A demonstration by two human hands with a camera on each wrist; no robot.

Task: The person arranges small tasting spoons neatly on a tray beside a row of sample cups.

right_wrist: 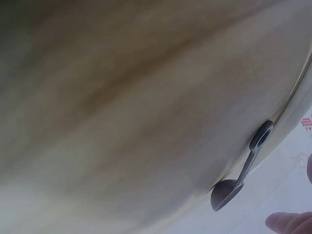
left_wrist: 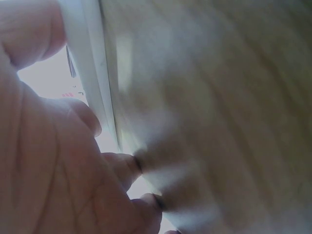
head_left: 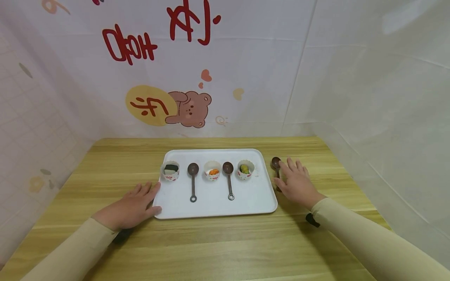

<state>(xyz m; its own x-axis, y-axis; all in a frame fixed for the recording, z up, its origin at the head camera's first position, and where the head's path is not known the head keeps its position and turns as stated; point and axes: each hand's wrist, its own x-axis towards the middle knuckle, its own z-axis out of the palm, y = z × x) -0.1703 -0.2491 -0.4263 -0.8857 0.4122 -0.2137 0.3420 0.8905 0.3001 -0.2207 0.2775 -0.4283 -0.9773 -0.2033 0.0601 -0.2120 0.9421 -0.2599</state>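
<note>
My left hand (head_left: 128,207) lies at the left edge of a white tray (head_left: 214,208), its fingers extended and its thumb reaching over the rim. In the left wrist view the fingers (left_wrist: 46,161) are beside the tray's side wall (left_wrist: 90,63). Over on the right, my right hand (head_left: 299,185) is spread close above a brown measuring spoon (head_left: 275,162) that lies on the table. The right wrist view shows that spoon (right_wrist: 225,195) apart from the visible fingertips (right_wrist: 287,223). Part of its handle is hidden by the hand in the head view.
On the tray stand three patterned paper cups, with dark-and-white food in the left cup (head_left: 171,177), orange bits in the middle cup (head_left: 212,177), green pieces in the right cup (head_left: 245,176). Brown spoons (head_left: 193,169) lie between them. Printed white cloth (head_left: 246,70) walls the wooden table (head_left: 218,249).
</note>
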